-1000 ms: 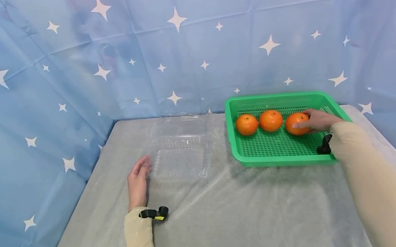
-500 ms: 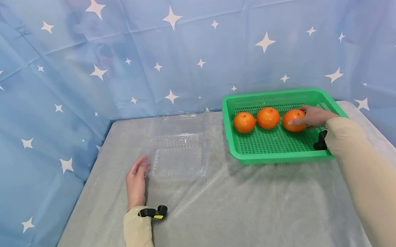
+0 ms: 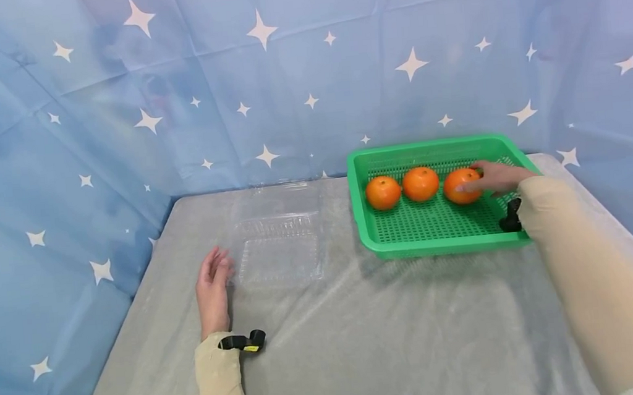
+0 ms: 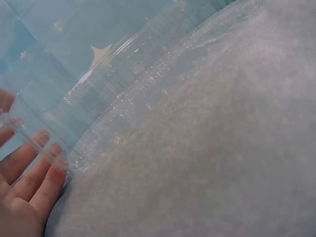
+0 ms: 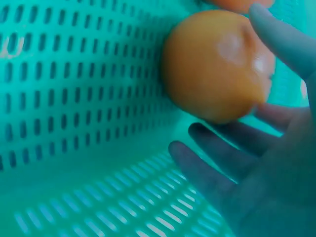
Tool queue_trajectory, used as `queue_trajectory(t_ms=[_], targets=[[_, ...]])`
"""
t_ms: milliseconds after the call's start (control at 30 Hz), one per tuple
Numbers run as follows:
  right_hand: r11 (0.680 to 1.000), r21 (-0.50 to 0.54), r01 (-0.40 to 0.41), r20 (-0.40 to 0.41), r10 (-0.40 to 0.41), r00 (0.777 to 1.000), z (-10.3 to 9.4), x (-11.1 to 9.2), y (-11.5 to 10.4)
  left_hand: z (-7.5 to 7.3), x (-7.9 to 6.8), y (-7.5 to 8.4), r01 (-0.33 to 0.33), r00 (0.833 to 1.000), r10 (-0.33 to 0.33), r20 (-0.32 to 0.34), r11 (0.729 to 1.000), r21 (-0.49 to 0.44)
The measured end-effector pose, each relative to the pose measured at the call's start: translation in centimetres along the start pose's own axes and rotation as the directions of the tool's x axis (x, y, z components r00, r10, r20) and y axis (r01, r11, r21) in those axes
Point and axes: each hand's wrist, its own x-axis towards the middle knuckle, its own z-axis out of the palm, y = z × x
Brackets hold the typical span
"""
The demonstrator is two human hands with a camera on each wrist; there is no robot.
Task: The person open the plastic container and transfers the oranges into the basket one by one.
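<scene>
In the head view, three oranges sit in a row in a green plastic basket (image 3: 443, 243). My right hand (image 3: 496, 178) is at the rightmost orange (image 3: 455, 185), thumb across its near side and fingers behind it. The right wrist view shows this orange (image 5: 212, 64) on the basket floor, the fingers spread and fairly straight beside it. My left hand (image 3: 213, 289) lies at the left edge of a clear plastic clamshell box (image 3: 279, 259), whose lid stands open toward the back. In the left wrist view, its relaxed fingers (image 4: 42, 185) are against or just behind the box's clear wall.
The middle orange (image 3: 421, 183) and the left orange (image 3: 383, 193) are side by side in the basket. A grey cloth covers the table (image 3: 361, 343). A blue curtain with white stars (image 3: 336, 97) hangs along the back and left.
The head view has shifted slightly. My right hand stays at the rightmost orange, which keeps its place in the basket. My left hand stays beside the clear box.
</scene>
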Motion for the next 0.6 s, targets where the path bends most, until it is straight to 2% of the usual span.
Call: queue_trajectory(t_ms=[133, 333, 600], targets=[[1.0, -0.004, 0.02, -0.003, -0.02, 1.0, -0.6, -0.9, -0.1, -0.2, -0.1, 0.0, 0.024, 1.0, -0.024, -0.017, 0.998, 0.054], [0.998, -0.026, 0.056, -0.035, -0.057, 0.998, -1.9, -2.1, -1.7, -0.5, -0.1, 0.4, 0.034, 0.998, -0.026, -0.062, 0.991, 0.129], [0.983, -0.176, 0.061, -0.092, -0.078, 0.993, -2.5, -3.9, -5.5, -1.0, -0.4, 0.6, 0.03, 0.988, 0.001, -0.154, 0.979, 0.203]])
